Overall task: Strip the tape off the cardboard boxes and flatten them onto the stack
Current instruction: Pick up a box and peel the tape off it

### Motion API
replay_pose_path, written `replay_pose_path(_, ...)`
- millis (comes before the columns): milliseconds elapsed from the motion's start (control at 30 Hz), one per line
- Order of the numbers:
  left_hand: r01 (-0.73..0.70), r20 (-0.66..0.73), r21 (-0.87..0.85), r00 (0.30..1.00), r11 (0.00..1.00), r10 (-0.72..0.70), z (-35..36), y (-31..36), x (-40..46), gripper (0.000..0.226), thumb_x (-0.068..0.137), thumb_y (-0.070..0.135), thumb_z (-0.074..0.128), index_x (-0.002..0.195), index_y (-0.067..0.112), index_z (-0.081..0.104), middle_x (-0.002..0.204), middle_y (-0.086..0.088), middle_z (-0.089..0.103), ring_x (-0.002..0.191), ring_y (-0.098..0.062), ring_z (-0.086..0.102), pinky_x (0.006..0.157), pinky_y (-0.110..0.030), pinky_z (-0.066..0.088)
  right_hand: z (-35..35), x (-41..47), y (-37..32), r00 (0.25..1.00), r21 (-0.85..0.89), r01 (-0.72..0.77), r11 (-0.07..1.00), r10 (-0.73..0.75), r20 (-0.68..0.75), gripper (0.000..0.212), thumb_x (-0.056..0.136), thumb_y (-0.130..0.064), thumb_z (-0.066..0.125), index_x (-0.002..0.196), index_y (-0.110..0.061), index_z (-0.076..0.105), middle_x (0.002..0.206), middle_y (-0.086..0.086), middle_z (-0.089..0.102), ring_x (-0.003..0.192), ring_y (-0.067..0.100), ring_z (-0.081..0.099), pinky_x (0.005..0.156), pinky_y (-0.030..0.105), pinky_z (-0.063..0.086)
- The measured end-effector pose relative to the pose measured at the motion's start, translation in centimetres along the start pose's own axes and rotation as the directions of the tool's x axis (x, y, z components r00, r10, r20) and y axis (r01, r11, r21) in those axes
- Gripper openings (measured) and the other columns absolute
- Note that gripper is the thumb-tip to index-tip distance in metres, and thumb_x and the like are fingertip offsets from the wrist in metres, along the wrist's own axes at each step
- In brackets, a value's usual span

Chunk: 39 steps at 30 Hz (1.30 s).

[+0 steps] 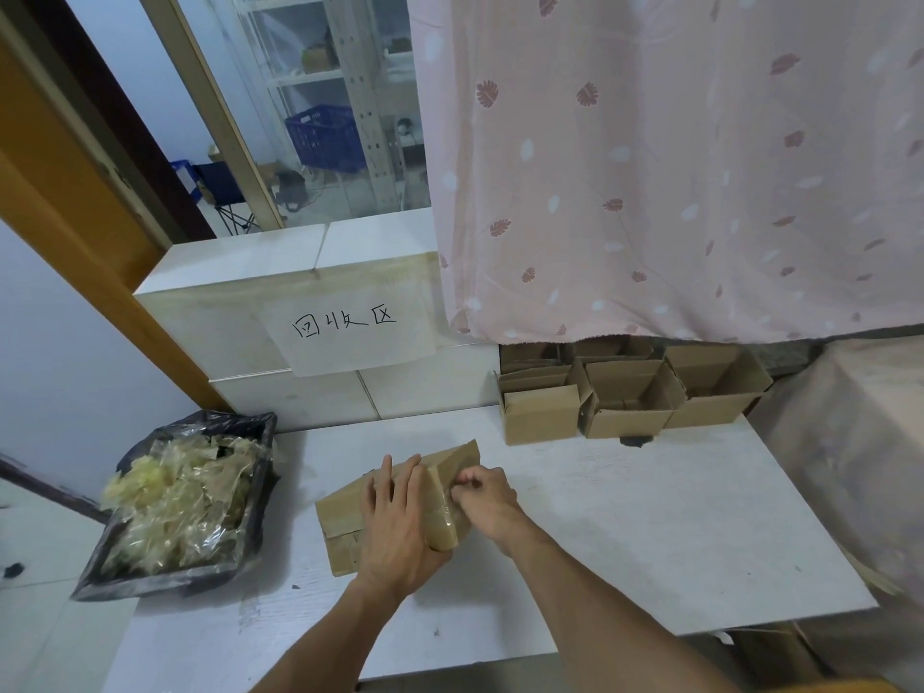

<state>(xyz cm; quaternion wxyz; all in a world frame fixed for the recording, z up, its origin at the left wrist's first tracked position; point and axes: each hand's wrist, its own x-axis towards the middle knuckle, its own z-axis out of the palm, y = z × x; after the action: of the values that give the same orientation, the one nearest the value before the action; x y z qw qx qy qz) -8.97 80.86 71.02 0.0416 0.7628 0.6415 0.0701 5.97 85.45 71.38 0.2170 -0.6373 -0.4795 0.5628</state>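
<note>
A taped cardboard box lies on the white counter, a little toward 7 o'clock from the counter's middle. The left hand rests flat across the top of the box, fingers straight and spread toward 12 o'clock, pressing it down. The right hand sits at the box's 3 o'clock side, fingers curled, pinching at the clear tape that covers that face; whether a loose end is already lifted cannot be told.

At 9 o'clock from the box, just off the counter's edge, stands a black tray lined with dark plastic and heaped with crumpled strips of used tape. At 1 o'clock, against the back of the counter, a cluster of open cardboard boxes stands close together under the hem of a pink leaf-patterned curtain. At 12 o'clock a white tiled ledge carries a paper sign with handwritten characters.
</note>
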Motion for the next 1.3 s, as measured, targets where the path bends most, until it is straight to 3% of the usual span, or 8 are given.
replay_pose_path(100, 0.028, 0.01, -0.007, 1.0, 1.0, -0.028, 0.1, -0.1, 0.2, 0.105, 0.05, 0.054, 0.076, 0.137, 0.012, 0.034, 0.146, -0.009, 0.045, 0.14, -0.045, 0.035, 0.104, -0.061, 0.038, 0.7, -0.3, -0.1, 1.0, 0.011, 0.022, 1.0, -0.022, -0.002, 0.015, 0.085, -0.021, 0.051, 0.082, -0.029, 0.064, 0.114, -0.009, 0.044, 0.116, 0.02, 0.043, 0.103, 0.037, 0.042)
replay_pose_path(300, 0.036, 0.004, 0.0, 0.999, 0.999, -0.036, -0.1, -0.6, 0.5, 0.107, 0.048, 0.053, 0.077, 0.138, 0.009, 0.037, 0.147, -0.009, 0.044, 0.139, -0.045, 0.035, 0.103, -0.061, 0.039, 1.1, -0.6, 1.1, 0.994, 0.156, 0.089, 0.984, -0.079, -0.069, 0.032, 0.087, -0.018, 0.054, 0.113, -0.033, 0.067, 0.116, -0.011, 0.059, 0.115, 0.014, 0.056, 0.102, 0.033, 0.047)
replay_pose_path(500, 0.031, 0.001, 0.009, 1.0, 0.999, -0.031, -0.4, -0.4, 0.7, 0.109, 0.05, 0.056, 0.076, 0.14, 0.009, 0.036, 0.149, -0.007, 0.042, 0.141, -0.044, 0.033, 0.104, -0.061, 0.039, 0.6, 0.1, 1.1, 0.979, 0.19, 0.153, 0.97, -0.123, -0.16, 0.013, 0.09, -0.016, 0.066, 0.091, -0.027, 0.073, 0.1, -0.003, 0.07, 0.093, 0.012, 0.066, 0.088, 0.027, 0.054)
replay_pose_path(633, 0.029, 0.023, 0.018, 0.999, 0.999, -0.03, -0.2, -0.1, 0.8, 0.107, 0.051, 0.058, 0.071, 0.14, 0.011, 0.034, 0.15, -0.006, 0.041, 0.141, -0.043, 0.033, 0.104, -0.058, 0.039, 0.6, 0.3, 0.6, 0.969, -0.022, 0.157, 0.987, -0.159, -0.188, 0.02, 0.095, -0.014, 0.056, 0.082, -0.027, 0.063, 0.1, -0.01, 0.061, 0.1, 0.016, 0.056, 0.091, 0.034, 0.05)
replay_pose_path(833, 0.19, 0.085, 0.064, 0.977, 0.98, -0.195, -0.3, -0.8, 2.2, 0.105, 0.055, 0.052, 0.071, 0.144, 0.009, 0.036, 0.154, -0.005, 0.036, 0.142, -0.046, 0.028, 0.104, -0.052, 0.032, 1.0, -0.6, 0.2, 0.954, -0.345, 0.201, 0.917, -0.263, -0.142, 0.018, 0.096, -0.019, 0.04, 0.085, -0.025, 0.053, 0.113, -0.008, 0.052, 0.111, 0.017, 0.038, 0.094, 0.04, 0.044)
replay_pose_path(933, 0.193, 0.093, 0.094, 0.975, 0.977, -0.202, -0.6, -0.9, 3.2, 0.108, 0.056, 0.056, 0.07, 0.147, 0.011, 0.033, 0.157, -0.002, 0.032, 0.145, -0.044, 0.024, 0.106, -0.05, 0.029, 1.0, -0.8, -0.2, 0.95, -0.198, 0.21, 0.957, -0.248, -0.19, 0.014, 0.096, -0.024, 0.043, 0.089, -0.021, 0.054, 0.105, -0.007, 0.056, 0.102, 0.017, 0.052, 0.088, 0.04, 0.051)
replay_pose_path(1067, 0.189, 0.1, 0.109, 0.975, 0.976, -0.2, -0.5, 0.1, 3.9, 0.113, 0.061, 0.068, 0.064, 0.151, 0.012, 0.025, 0.16, 0.0, 0.024, 0.147, -0.04, 0.017, 0.11, -0.048, 0.024, 0.6, -1.0, -0.4, 0.957, 0.026, 0.175, 0.984, -0.164, -0.239, 0.018, 0.089, -0.039, 0.059, 0.086, -0.023, 0.05, 0.081, -0.011, 0.058, 0.075, 0.009, 0.058, 0.067, 0.026, 0.049)
replay_pose_path(1300, 0.178, 0.181, 0.215, 0.959, 0.96, -0.218, 0.4, 0.4, 3.4, 0.105, 0.065, 0.062, 0.065, 0.15, 0.02, 0.02, 0.164, -0.003, 0.007, 0.147, -0.042, 0.011, 0.106, -0.046, 0.025, 0.1, -1.1, -1.3, 0.928, -0.094, 0.257, 0.962, -0.273, -0.256, 0.009, 0.087, -0.026, 0.059, 0.078, -0.028, 0.057, 0.071, -0.012, 0.062, 0.07, 0.002, 0.059, 0.06, 0.013, 0.045)
